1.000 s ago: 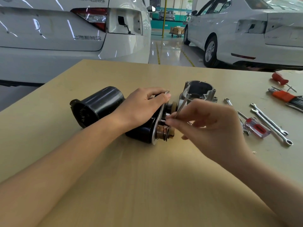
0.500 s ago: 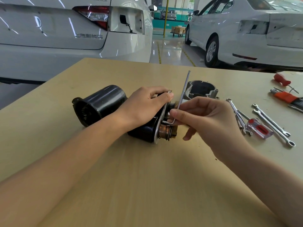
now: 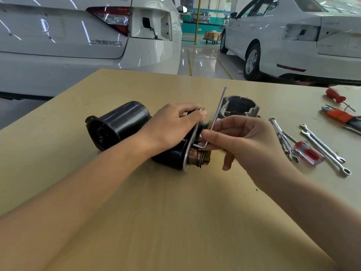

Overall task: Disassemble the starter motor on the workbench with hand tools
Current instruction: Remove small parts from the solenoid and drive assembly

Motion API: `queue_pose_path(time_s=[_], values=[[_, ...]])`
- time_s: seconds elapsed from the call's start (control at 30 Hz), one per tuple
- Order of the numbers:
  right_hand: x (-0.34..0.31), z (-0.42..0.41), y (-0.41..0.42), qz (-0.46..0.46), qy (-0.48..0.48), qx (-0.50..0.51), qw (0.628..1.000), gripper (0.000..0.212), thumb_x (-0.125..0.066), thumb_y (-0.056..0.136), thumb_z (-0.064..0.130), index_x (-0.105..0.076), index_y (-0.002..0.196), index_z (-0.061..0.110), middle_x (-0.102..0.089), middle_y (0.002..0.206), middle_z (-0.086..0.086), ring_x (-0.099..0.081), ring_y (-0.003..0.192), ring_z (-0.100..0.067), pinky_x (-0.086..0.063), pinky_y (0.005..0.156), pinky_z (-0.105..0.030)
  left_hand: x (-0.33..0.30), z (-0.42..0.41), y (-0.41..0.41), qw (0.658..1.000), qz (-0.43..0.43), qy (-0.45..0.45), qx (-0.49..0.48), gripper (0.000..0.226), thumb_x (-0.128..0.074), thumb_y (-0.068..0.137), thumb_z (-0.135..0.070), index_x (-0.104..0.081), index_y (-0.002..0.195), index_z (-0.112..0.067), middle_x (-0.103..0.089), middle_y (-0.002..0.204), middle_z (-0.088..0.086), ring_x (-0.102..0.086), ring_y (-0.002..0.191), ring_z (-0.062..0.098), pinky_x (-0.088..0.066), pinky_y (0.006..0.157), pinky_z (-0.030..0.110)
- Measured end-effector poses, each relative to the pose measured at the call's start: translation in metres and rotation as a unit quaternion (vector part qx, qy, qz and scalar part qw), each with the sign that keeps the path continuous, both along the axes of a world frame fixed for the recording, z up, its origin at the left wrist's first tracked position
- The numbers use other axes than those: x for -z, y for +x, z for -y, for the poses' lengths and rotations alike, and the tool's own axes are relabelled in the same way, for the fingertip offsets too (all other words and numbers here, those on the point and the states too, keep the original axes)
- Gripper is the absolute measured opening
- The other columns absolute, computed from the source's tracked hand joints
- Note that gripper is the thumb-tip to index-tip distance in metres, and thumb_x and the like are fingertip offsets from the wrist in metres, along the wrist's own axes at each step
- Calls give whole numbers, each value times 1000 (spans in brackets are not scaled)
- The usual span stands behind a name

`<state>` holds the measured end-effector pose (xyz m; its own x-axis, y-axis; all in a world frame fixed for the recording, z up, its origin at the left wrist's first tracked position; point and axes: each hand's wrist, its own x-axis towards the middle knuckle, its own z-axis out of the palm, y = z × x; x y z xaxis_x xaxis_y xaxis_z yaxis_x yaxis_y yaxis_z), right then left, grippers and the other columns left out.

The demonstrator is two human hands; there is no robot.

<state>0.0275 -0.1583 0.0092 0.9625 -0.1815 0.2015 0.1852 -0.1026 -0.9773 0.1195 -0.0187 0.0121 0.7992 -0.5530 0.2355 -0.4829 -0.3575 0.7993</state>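
- Head view: starter motor [image 3: 175, 151] lying on its side mid-worktop [image 3: 175, 212], black casing toward the left, metal end plate [image 3: 190, 145] and copper-coloured end facing right.
- Left hand [image 3: 172, 128] clamped over the casing, fingers [image 3: 192, 109] curled onto the plate's top edge, bracing.
- Right hand [image 3: 248, 141] pinching a hex key [image 3: 217, 114] near its bend, short leg pointing in behind the plate, long leg standing up and tilted right.
- Step in hand, by the look of it: loosening a screw in the end plate; the screw itself hidden.
- Next move likely calls for a seated tip, steady bracing, then a swing of the long leg.
- Grey housing [image 3: 241, 106] just behind; spanners [image 3: 324, 147] and screwdriver [image 3: 306, 153] apart on the right.
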Motion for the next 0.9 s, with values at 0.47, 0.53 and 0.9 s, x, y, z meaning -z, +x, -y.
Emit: queue_pose_path(time_s=[0.47, 0.53, 0.9], values=[[6, 3, -6, 281, -396, 9, 874, 13, -77, 76, -1, -65, 72, -3, -70, 70, -10, -65, 61, -14, -51, 55, -21, 2, 1, 2, 1000, -13, -5, 1, 32, -49, 98, -34, -64, 124, -24, -64, 123, -14, -53, 115, -4, -35, 91, 5], [10, 4, -8, 327, -495, -12, 805, 9, -71, 77, -7, -65, 73, -3, -67, 68, -13, -55, 51, -19, -47, 47, -27, 2, 1, 2, 1000, -12, 1, -5, 32, -49, 97, -36, -63, 124, -26, -63, 123, -16, -52, 114, -6, -33, 85, -2], [1, 4, -9, 192, -215, 65, 955, 13, -81, 71, 12, -69, 68, 9, -73, 71, 1, -69, 69, -7, -49, 55, -13, 2, 0, 2, 1000, -11, -3, -5, 32, -49, 98, -34, -63, 125, -24, -63, 124, -14, -52, 116, -4, -34, 88, 0]])
